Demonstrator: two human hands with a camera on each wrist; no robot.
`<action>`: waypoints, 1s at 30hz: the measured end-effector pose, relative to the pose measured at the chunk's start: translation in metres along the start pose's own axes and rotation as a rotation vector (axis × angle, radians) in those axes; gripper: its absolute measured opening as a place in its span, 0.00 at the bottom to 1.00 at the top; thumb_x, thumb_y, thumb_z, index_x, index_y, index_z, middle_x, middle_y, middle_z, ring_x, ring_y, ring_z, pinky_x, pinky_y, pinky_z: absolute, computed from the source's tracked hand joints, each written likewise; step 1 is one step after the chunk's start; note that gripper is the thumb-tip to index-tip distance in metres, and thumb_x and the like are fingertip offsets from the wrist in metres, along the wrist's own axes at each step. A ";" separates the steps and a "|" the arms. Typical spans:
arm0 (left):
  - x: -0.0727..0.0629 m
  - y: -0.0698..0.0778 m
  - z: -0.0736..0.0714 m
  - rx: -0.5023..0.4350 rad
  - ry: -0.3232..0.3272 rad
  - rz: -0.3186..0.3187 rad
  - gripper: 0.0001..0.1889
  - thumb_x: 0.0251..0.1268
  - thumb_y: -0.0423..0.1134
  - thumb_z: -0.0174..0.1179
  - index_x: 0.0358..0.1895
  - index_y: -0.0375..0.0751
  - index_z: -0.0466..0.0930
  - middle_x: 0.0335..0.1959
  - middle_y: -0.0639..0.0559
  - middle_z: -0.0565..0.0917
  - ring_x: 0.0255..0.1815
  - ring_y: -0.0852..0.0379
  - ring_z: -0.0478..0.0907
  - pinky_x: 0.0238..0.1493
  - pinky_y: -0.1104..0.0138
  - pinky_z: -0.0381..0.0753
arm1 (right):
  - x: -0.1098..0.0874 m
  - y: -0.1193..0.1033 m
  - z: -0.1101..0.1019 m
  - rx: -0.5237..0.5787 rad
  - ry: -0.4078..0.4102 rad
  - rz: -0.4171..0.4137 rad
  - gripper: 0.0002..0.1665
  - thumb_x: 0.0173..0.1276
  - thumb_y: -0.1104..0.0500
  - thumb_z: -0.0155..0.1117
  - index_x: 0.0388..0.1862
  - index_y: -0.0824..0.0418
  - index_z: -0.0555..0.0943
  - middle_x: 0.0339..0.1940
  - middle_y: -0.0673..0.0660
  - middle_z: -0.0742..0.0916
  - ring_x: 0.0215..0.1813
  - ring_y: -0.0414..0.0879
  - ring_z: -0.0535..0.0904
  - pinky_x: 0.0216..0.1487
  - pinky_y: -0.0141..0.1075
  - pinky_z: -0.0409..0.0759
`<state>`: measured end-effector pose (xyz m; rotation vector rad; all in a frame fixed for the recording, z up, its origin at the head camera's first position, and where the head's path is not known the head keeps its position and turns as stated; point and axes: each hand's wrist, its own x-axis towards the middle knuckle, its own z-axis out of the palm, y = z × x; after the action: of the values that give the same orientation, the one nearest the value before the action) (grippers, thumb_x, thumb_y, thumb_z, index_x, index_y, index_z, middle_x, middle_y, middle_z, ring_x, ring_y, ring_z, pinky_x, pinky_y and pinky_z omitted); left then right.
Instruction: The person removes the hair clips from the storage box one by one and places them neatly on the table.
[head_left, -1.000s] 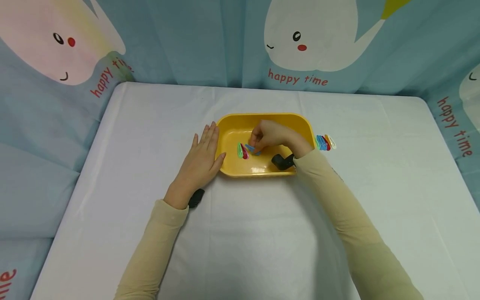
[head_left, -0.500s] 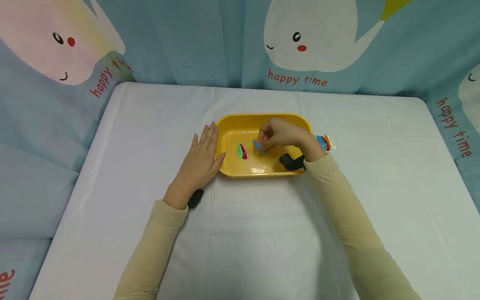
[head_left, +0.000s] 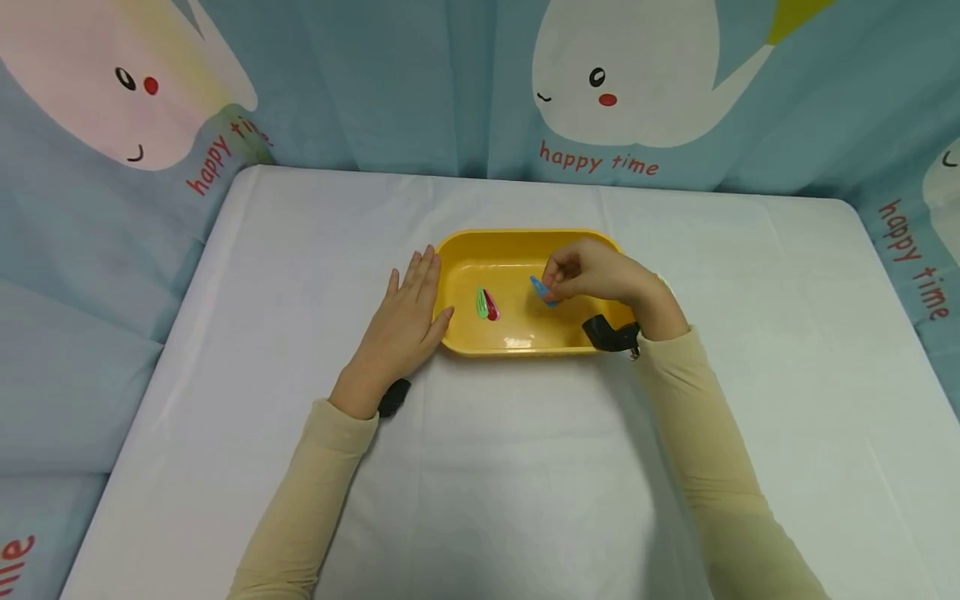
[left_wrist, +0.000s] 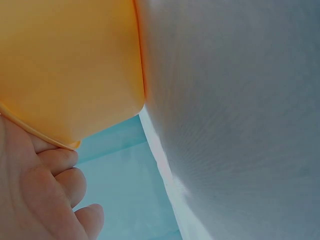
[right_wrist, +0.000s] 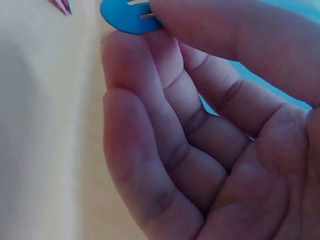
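Observation:
My right hand (head_left: 592, 268) is over the right part of a yellow tray (head_left: 525, 348). It pinches a blue snap hair clip (head_left: 542, 290) between thumb and fingers; in the right wrist view the rounded end of the blue clip (right_wrist: 125, 17) sticks out past the thumb. Inside the tray lie a green hair clip (head_left: 482, 303) and a red-pink hair clip (head_left: 491, 305), side by side with their tips close. With its fingers straight, my left hand (head_left: 401, 321) rests along the tray's left rim; in the left wrist view its fingertips touch the rim's edge.
White cloth covers the table (head_left: 495, 467). A blue curtain (head_left: 397, 83) with printed whales hangs along the back and sides. Right of the tray, my right wrist covers the spot where several clips showed earlier.
My right hand has moved to the right across the tray, carrying the blue hair clip away from the green and red-pink ones. My left hand stays in place at the rim.

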<state>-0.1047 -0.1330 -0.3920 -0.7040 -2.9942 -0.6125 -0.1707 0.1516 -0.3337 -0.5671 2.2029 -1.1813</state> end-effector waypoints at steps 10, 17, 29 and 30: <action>0.000 0.000 0.000 -0.001 -0.009 -0.012 0.36 0.75 0.49 0.39 0.74 0.30 0.37 0.76 0.41 0.39 0.76 0.48 0.33 0.72 0.51 0.34 | -0.014 0.006 -0.004 -0.022 0.015 -0.016 0.04 0.63 0.68 0.60 0.34 0.71 0.79 0.30 0.59 0.85 0.37 0.60 0.79 0.42 0.36 0.79; -0.001 0.001 0.000 0.006 -0.011 -0.015 0.36 0.75 0.49 0.39 0.74 0.30 0.36 0.76 0.41 0.38 0.76 0.49 0.32 0.72 0.51 0.34 | -0.024 0.009 -0.007 -0.019 0.044 -0.033 0.06 0.64 0.67 0.61 0.36 0.72 0.79 0.31 0.58 0.84 0.36 0.54 0.79 0.41 0.33 0.78; 0.000 0.001 0.000 0.007 -0.008 -0.014 0.36 0.75 0.48 0.39 0.74 0.30 0.37 0.76 0.41 0.39 0.76 0.50 0.32 0.72 0.51 0.35 | -0.040 0.018 -0.011 0.030 0.110 -0.045 0.06 0.63 0.66 0.64 0.34 0.71 0.79 0.29 0.58 0.83 0.34 0.50 0.77 0.38 0.32 0.76; 0.000 0.001 0.000 0.007 -0.008 -0.014 0.36 0.75 0.48 0.39 0.74 0.30 0.37 0.76 0.41 0.39 0.76 0.50 0.32 0.72 0.51 0.34 | -0.041 0.018 -0.012 0.034 0.112 -0.048 0.07 0.63 0.66 0.64 0.34 0.71 0.79 0.29 0.58 0.83 0.35 0.49 0.77 0.38 0.31 0.76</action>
<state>-0.1042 -0.1323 -0.3916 -0.6866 -3.0099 -0.6005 -0.1496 0.1934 -0.3323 -0.5542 2.2691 -1.3020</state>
